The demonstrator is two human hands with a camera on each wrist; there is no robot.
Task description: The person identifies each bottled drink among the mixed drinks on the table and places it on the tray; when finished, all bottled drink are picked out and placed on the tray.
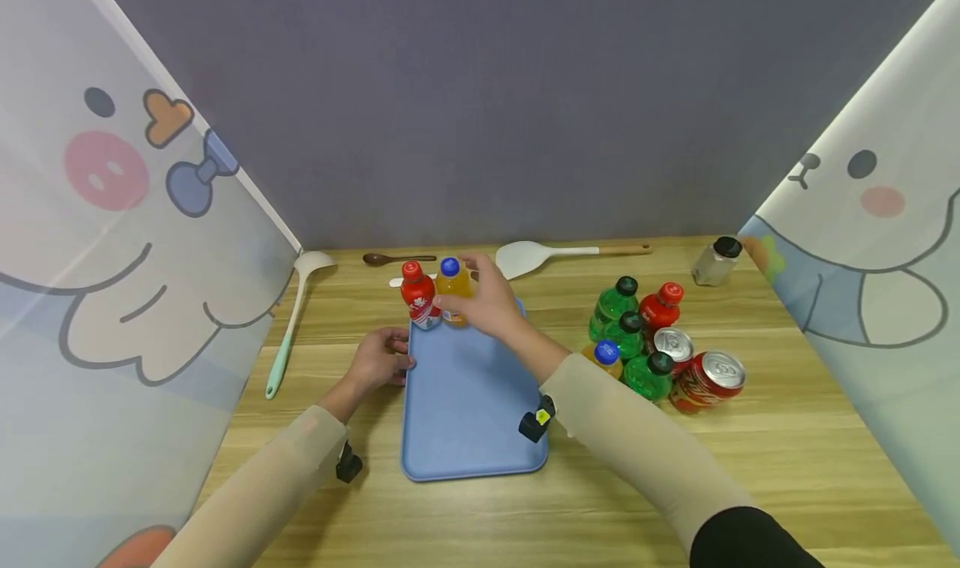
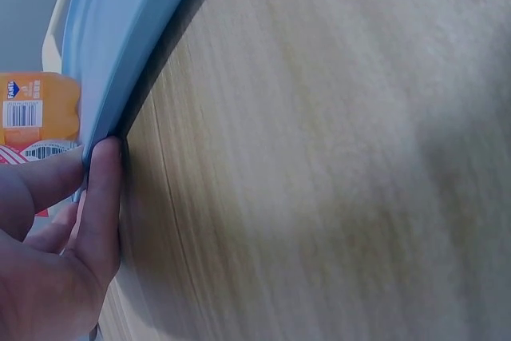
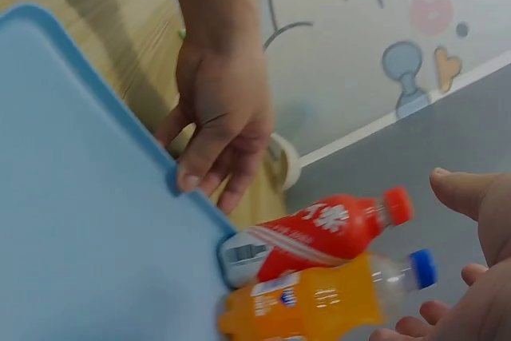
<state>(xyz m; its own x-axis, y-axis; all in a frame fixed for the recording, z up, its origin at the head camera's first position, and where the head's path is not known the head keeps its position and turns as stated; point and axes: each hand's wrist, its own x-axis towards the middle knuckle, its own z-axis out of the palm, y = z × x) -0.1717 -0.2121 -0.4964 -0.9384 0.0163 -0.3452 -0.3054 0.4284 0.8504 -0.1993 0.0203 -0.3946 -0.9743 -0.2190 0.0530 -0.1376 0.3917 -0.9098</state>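
Observation:
A blue tray lies on the table, with a red-capped bottle and a blue-capped orange soda bottle upright side by side at its far left corner. My left hand pinches the tray's left rim between thumb and fingers, as the left wrist view confirms at the rim. Beside the orange soda bottle, my right hand is held with fingers spread. The right wrist view shows a gap between that hand and the orange soda bottle; nothing is in its grasp.
Right of the tray stand several green bottles, another red bottle, another orange bottle and red cans. A black-lidded jar is at the back right. A ladle, a wooden spoon and a white spatula lie around.

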